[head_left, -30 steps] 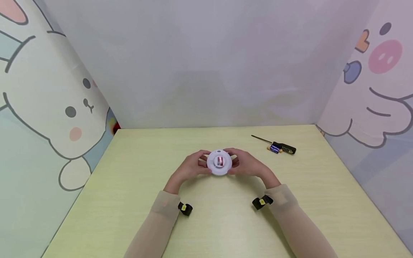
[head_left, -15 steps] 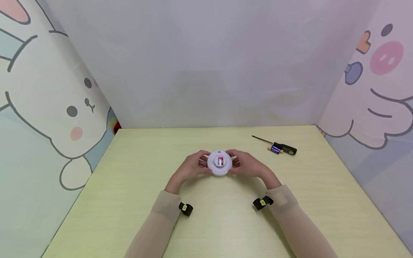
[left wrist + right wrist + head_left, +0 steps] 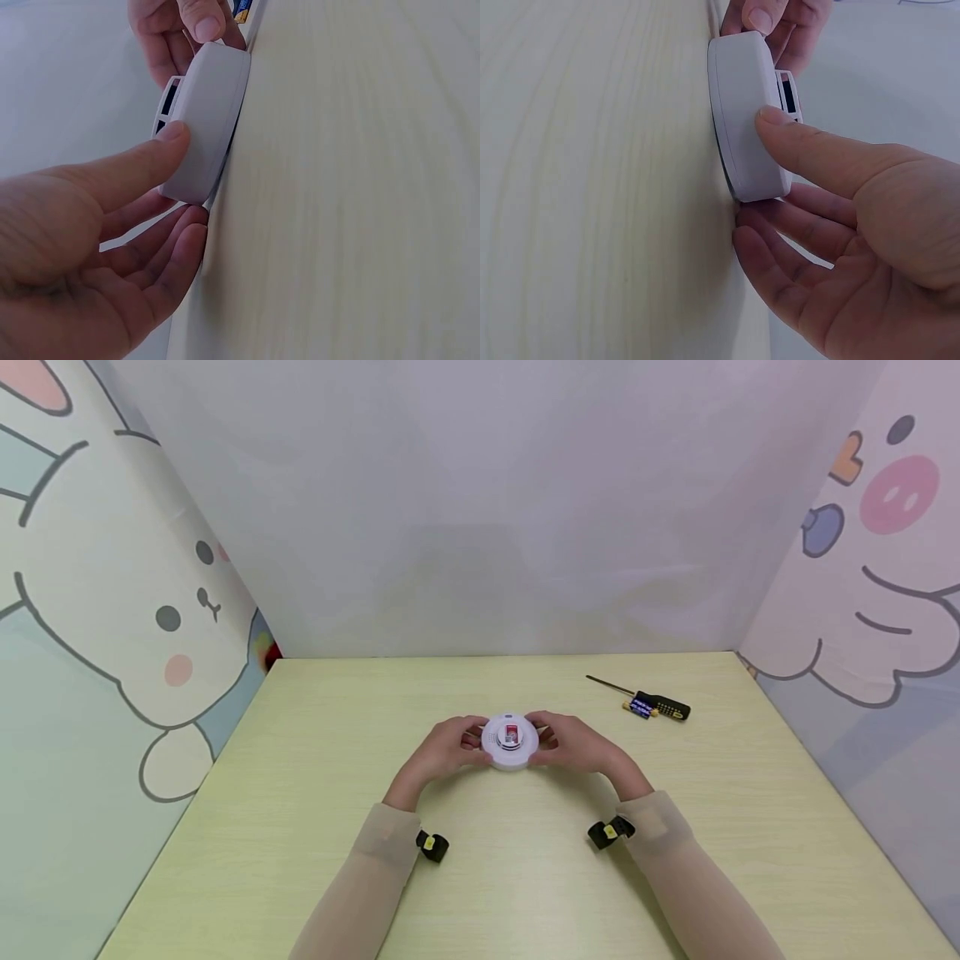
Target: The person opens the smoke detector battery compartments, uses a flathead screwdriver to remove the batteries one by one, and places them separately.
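A round white smoke detector (image 3: 510,758), with a raised vented centre and a red-and-white label, is held face up near the middle of the table. My left hand (image 3: 448,747) grips its left edge, thumb on the near side wall and fingers curled at the far side. On the opposite edge my right hand (image 3: 576,745) holds it the same way. In the left wrist view the detector's side wall (image 3: 214,112) lies close over the tabletop, a thin dark line along its bottom. The right wrist view shows the right thumb (image 3: 780,127) pressed on the wall.
Back right on the table (image 3: 315,735) lies a screwdriver (image 3: 663,706) with a black handle, blue-and-gold batteries (image 3: 639,707) beside it. A plain pale wall (image 3: 480,510) rises behind the table, with cartoon-printed panels at both sides.
The detector's far side has come down a little, so its near side wall shows more. Both hands have followed slightly, keeping their hold on it. The screwdriver and batteries have stayed put.
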Motion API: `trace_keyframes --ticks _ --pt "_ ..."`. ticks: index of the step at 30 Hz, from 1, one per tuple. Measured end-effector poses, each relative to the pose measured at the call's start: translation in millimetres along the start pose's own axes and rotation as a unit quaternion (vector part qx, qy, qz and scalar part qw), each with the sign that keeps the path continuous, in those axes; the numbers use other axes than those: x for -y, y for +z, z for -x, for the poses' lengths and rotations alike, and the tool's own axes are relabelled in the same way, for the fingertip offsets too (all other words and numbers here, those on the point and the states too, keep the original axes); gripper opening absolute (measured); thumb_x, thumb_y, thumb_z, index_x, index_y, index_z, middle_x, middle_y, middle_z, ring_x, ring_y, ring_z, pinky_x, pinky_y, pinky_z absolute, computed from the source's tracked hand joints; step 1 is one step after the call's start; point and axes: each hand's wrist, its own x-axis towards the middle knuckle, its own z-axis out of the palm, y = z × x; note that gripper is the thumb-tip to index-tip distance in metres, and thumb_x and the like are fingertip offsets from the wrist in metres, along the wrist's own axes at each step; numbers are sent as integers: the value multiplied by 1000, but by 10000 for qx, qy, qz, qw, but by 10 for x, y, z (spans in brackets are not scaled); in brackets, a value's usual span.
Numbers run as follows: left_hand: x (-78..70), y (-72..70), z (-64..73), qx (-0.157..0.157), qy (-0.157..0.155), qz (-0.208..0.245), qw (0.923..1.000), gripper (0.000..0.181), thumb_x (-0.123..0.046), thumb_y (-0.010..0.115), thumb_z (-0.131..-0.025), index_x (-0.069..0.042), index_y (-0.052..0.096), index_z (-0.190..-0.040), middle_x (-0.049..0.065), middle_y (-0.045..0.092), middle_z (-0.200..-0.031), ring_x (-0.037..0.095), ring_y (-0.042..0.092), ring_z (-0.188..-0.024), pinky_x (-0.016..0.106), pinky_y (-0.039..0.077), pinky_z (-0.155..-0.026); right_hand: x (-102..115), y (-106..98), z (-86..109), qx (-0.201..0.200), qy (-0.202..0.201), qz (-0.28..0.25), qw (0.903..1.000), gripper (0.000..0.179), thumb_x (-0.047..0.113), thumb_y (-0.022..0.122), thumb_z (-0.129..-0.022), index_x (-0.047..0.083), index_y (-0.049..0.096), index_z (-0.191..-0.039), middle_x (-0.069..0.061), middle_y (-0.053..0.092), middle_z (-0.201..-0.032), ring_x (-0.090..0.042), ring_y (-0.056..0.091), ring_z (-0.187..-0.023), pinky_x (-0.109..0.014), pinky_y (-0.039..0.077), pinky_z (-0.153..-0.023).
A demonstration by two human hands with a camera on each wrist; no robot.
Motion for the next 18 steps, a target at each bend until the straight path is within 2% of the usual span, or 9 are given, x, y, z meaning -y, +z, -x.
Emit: trace_keyframes --ticks 18 --pt "1 6 0 91 -10 -163 9998 55 -15 84 -93 -7 64 -144 5 70 -118 19 65 -108 40 55 -100 -3 -3 7 66 -14 136 9999 67 16 80 -98 -6 48 -153 -19 63 -141 -32 66 -120 -49 57 -102"
